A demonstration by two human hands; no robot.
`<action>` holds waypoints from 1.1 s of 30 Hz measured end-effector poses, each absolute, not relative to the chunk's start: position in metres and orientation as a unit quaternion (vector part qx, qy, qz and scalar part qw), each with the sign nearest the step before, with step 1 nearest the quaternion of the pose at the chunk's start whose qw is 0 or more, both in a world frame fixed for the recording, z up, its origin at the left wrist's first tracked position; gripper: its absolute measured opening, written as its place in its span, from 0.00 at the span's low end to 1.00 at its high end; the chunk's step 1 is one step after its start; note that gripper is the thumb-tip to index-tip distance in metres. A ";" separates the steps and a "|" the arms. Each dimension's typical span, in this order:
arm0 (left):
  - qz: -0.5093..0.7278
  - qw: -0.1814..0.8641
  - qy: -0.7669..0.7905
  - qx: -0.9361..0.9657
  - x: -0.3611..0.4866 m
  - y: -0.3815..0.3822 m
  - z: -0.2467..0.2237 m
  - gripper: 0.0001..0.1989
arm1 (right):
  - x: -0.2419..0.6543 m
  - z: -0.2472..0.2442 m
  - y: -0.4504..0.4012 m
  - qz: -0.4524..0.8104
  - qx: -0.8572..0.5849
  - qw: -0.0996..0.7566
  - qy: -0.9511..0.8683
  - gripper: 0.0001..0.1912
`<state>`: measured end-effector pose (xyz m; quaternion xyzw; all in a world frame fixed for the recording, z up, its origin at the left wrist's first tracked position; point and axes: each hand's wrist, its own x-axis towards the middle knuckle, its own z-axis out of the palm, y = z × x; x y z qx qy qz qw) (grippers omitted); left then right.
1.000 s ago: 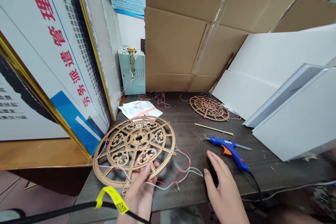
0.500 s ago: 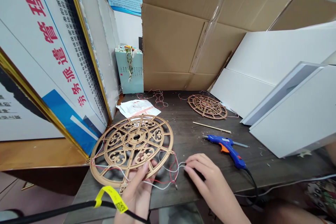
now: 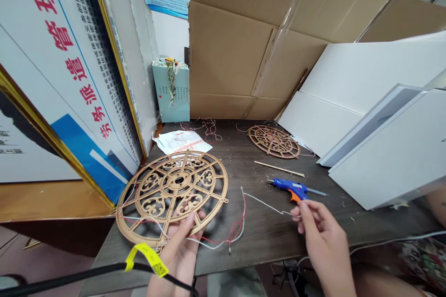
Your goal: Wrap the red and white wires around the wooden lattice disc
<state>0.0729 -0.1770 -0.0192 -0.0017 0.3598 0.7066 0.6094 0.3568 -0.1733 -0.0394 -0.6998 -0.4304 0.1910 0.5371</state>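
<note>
A round openwork wooden disc [image 3: 173, 181] is tilted above the near left of the dark table. My left hand [image 3: 181, 246] grips its near rim, thumb on top and fingers underneath. Thin red wire [image 3: 240, 225] and white wire [image 3: 263, 202] trail from the disc's edge, partly tangled in front of it. My right hand [image 3: 324, 236] is out to the right, its thumb and fingers pinching the white wire, which is drawn out from the tangle. A blue glue gun [image 3: 291, 185] with an orange trigger lies just beyond that hand, which hides its handle.
Another wooden disc [image 3: 273, 142] lies at the back right, with a thin stick [image 3: 278, 169] nearer. Crumpled paper [image 3: 181, 141] and loose red thread [image 3: 211, 131] are at the back left. Cardboard [image 3: 230, 51], white panels [image 3: 379, 148] and a framed board [image 3: 87, 79] surround the table.
My right hand has moved right, pulling a length of white wire out of the tangle and ending in front of the glue gun handle. My left hand still holds the disc.
</note>
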 end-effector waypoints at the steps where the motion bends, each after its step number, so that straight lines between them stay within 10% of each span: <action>1: 0.711 0.606 0.357 -0.006 0.073 -0.176 -0.021 0.13 | 0.363 -0.037 -0.173 0.182 -0.705 0.548 -0.411 0.31; 20: 0.716 0.607 0.345 0.008 0.073 -0.175 -0.019 0.23 | 0.476 -0.013 -0.170 -0.018 -0.645 0.733 -0.216 0.17; 29: 0.710 0.610 0.351 0.018 0.070 -0.178 -0.026 0.20 | 0.463 -0.039 -0.188 0.042 -0.792 0.490 -0.363 0.30; 33: 0.711 0.605 0.356 0.014 0.072 -0.177 -0.022 0.25 | 0.406 -0.023 -0.198 -0.002 -0.702 0.505 -0.502 0.28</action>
